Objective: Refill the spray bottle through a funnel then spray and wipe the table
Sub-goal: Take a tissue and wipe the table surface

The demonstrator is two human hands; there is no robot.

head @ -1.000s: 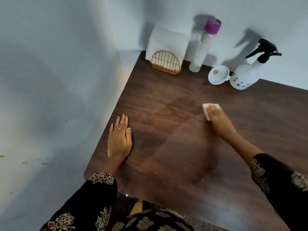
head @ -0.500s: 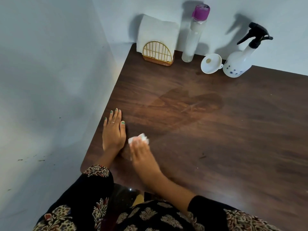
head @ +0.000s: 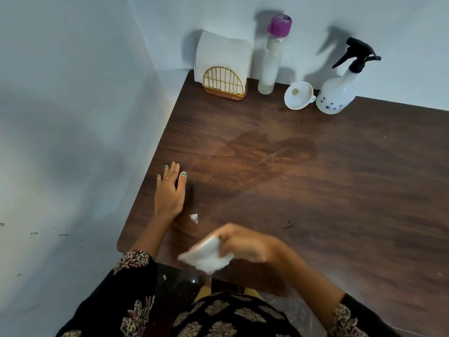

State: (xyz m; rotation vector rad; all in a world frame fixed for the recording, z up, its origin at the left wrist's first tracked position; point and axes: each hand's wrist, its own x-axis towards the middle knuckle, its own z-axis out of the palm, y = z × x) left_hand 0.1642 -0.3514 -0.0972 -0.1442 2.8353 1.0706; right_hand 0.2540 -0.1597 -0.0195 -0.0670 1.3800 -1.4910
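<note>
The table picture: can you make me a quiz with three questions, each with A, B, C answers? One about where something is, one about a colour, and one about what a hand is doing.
1. Where is the funnel?
A. Between the tall bottle and the spray bottle
B. Inside the napkin holder
C. Under the left hand

2. What colour is the tall bottle's cap?
A. Green
B. Purple
C. Yellow

3. What is the right hand doing?
A. Squeezing the spray bottle
B. Lying flat and empty
C. Holding a white tissue

Answers:
1. A, the funnel lies on the table by the wall with one bottle on each side.
2. B, the cap on top is purple.
3. C, its fingers are closed on the tissue near the front edge; the left hand is the flat one.
</note>
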